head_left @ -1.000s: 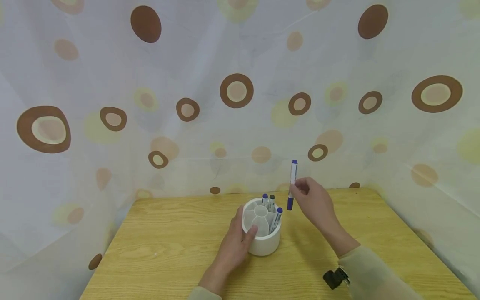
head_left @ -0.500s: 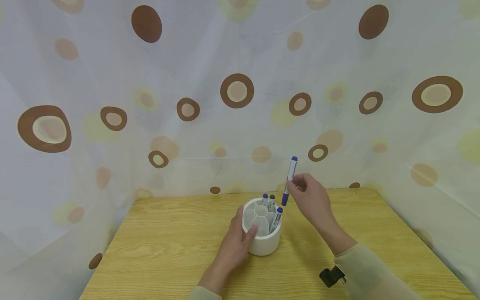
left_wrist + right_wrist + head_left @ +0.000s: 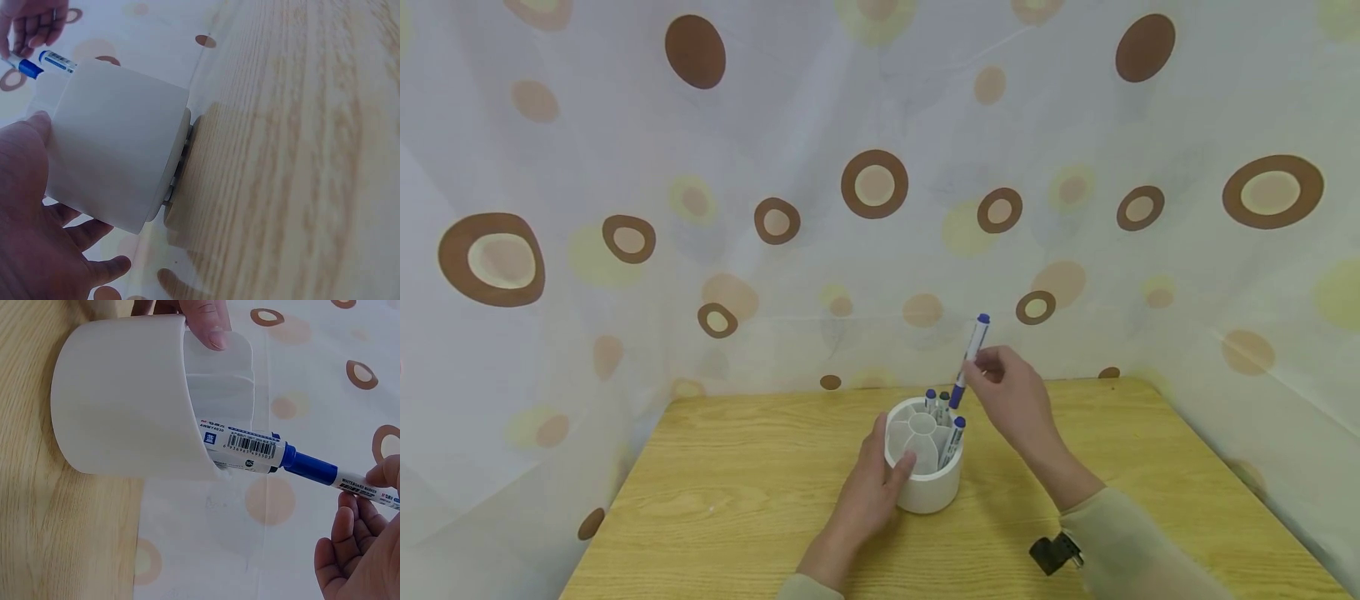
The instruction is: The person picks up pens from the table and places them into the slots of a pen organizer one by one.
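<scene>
My left hand (image 3: pixel 865 492) holds the white round pen holder (image 3: pixel 928 495), thumb over its rim and fingers along its far left side. Dividers split the holder into compartments. My right hand (image 3: pixel 1015 404) pinches a white whiteboard marker (image 3: pixel 974 342) by its middle, tilted, its blue cap pointing down close over the holder's right rear rim. Three markers stand in the holder: a blue-ended marker (image 3: pixel 953 442) at the right, and another blue-ended marker (image 3: pixel 930 400) beside a dark-ended marker (image 3: pixel 943 406) at the back. The right wrist view shows printed lettering on the held marker (image 3: pixel 356 485).
The holder stands on a wood-grain table (image 3: pixel 737 492). A pale curtain (image 3: pixel 820 108) with brown and yellow dots hangs behind and along both sides. A small black device (image 3: pixel 1054 554) sits at the right sleeve.
My right hand has moved left, bringing the marker from beside the holder to above its rear rim and tilting it more. My left hand and the holder stay in place.
</scene>
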Demonstrator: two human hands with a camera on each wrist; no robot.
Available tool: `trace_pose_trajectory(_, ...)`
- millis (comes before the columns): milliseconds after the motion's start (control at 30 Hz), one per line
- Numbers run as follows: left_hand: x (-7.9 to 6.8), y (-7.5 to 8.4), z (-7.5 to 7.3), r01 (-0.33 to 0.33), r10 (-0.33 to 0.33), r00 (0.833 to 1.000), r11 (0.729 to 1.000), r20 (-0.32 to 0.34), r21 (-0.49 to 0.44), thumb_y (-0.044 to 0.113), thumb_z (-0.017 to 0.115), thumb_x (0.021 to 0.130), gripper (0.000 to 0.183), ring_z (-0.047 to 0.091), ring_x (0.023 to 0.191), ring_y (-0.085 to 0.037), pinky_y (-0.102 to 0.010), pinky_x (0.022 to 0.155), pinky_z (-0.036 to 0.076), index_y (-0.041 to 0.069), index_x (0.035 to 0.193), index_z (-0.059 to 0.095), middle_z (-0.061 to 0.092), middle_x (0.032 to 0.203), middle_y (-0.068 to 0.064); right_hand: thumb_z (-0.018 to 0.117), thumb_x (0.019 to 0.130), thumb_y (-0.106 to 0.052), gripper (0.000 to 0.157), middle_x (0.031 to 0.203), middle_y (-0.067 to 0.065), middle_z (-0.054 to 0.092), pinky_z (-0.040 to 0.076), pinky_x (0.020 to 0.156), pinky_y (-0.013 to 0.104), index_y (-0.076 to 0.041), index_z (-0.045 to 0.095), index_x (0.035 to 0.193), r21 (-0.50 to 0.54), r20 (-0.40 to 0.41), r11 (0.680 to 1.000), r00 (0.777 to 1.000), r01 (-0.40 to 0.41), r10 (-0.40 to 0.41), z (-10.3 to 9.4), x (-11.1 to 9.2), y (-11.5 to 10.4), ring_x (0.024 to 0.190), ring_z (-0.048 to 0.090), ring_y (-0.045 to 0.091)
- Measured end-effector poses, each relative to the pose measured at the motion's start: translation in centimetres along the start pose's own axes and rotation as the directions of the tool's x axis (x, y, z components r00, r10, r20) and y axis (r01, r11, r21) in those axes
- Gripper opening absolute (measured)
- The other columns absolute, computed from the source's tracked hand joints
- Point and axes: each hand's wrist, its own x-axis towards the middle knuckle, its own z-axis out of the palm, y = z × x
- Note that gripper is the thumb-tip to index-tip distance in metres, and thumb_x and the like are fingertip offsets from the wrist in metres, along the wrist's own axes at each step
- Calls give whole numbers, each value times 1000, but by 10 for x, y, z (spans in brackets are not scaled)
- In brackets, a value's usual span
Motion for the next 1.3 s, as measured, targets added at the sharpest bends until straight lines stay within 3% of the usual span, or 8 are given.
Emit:
trace_pose_trajectory(533,0,-1,-1,-14,14,1000,1000,-3,15,56,48,116,82,44,154,-46,-68,125,35,17,179,12,32,175,-23,69,109,-35,37,124,15,75,57,103,55,-4,71,129,1,26,1000,1000,8,-8,16,2,-5,118,69,35)
trace_pose_trajectory(867,-2,-3,-1,-30,30,999,999,-13,20,53,50,117,81,46,153,-47,-67,124,36,15,178,13,34,173,-25,72,108,-32,31,117,12,77,63,96,52,-6,73,124,13,54,1000,998,22,-23,25,-1,-9,114,72,33)
trace_pose_trajectory(1300,0,-3,-2,-35,35,999,999,-2,14,56,48,116,82,44,155,-43,-67,125,36,16,178,11,33,175,-22,72,108,-32,31,124,10,78,58,107,58,-7,74,127,14,94,1000,995,24,-25,34,0,-8,127,70,36)
